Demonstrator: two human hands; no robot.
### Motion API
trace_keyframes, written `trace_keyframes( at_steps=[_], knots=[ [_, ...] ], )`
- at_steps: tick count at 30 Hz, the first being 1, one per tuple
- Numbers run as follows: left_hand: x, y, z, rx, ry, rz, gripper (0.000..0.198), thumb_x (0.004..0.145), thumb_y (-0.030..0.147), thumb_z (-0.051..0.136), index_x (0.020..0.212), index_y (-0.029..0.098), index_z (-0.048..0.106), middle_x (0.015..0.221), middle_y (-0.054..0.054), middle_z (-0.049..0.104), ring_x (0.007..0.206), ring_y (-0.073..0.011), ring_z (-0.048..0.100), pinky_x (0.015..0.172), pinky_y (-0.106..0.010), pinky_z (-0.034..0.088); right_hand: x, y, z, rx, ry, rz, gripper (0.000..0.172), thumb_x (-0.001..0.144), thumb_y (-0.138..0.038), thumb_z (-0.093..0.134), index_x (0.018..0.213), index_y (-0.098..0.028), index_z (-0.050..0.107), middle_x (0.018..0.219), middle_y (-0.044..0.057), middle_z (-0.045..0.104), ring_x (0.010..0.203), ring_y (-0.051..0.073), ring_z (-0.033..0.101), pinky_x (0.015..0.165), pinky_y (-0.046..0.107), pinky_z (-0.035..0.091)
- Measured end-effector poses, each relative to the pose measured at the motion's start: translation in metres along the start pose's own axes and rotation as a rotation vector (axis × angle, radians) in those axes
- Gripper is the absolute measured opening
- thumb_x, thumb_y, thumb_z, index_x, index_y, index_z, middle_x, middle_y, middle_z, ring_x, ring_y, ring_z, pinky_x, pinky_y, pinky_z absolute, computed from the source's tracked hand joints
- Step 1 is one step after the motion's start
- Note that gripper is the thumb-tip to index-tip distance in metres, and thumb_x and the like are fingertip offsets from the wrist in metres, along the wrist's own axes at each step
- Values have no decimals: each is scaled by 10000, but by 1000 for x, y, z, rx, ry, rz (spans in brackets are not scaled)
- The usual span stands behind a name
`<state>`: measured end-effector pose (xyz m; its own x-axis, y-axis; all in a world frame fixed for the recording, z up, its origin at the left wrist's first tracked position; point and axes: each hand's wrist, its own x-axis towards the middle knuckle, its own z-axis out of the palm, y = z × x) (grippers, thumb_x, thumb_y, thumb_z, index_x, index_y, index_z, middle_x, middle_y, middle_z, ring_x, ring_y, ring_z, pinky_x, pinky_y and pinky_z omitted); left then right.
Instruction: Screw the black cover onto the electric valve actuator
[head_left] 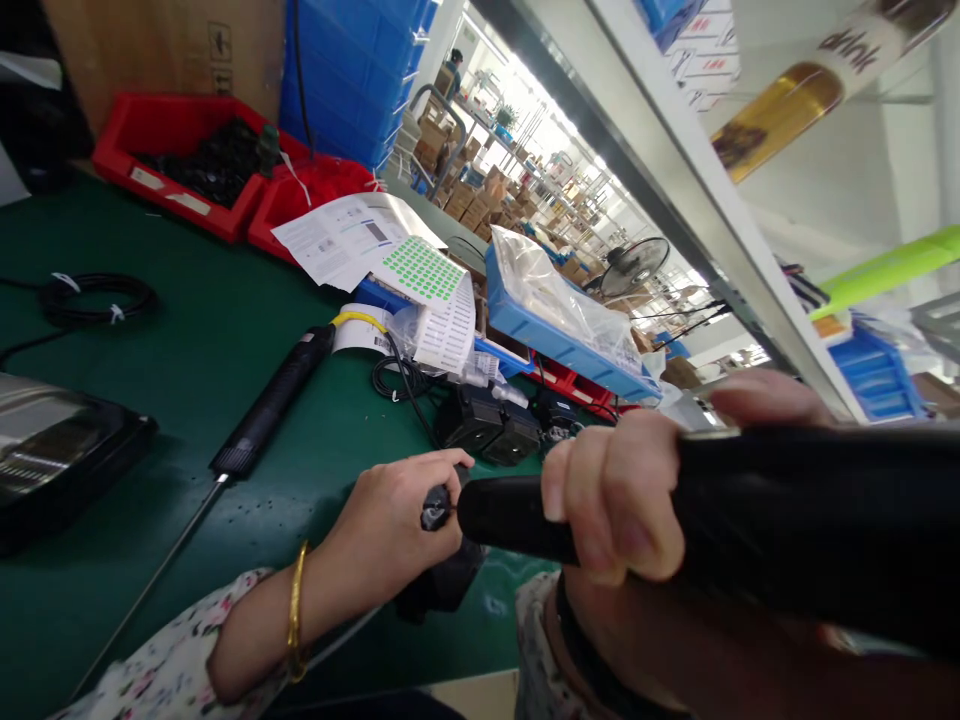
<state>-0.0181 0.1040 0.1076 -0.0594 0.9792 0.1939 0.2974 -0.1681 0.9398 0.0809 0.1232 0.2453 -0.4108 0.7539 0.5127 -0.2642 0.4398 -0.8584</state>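
At far left, a unit with a glossy, clear face rests on the green tabletop. Next, a long tool with a black grip and slim metal shaft lies apart, presumably parked. My left hand is curled closed around a dark, angular part near the tabletop's front, likely steadying it. My right hand wraps a smooth black cylinder, tapered end toward the part, apparently for aim.

You're in an assembly workshop: your green workbench holds red parts bins, and beyond that workbench stand stacked cartons and 1 fan.
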Motion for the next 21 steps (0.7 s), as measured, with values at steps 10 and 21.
trace_keyframes(
  at_steps=[10, 21],
  knots=[
    [0, 2, 1, -32, -5, -27, 184, 654, 128, 530, 769, 222, 638, 1142, 35, 646, 1023, -174, 599, 832, -237, 443, 1, 9, -13, 186, -28, -51, 423, 834, -556, 720, 836, -174, 538, 540, -41, 451, 395, 108, 422, 430, 217, 401],
    [-1, 6, -6, -16, -17, -58, 104, 689, 158, 552, 747, 206, 623, 1115, 16, 653, 980, -177, 601, 821, -241, 459, 16, 10, -8, 188, -97, -4, 437, 764, -503, 798, 825, -175, 516, 541, -59, 452, 372, 87, 397, 458, 219, 404]
  ],
)
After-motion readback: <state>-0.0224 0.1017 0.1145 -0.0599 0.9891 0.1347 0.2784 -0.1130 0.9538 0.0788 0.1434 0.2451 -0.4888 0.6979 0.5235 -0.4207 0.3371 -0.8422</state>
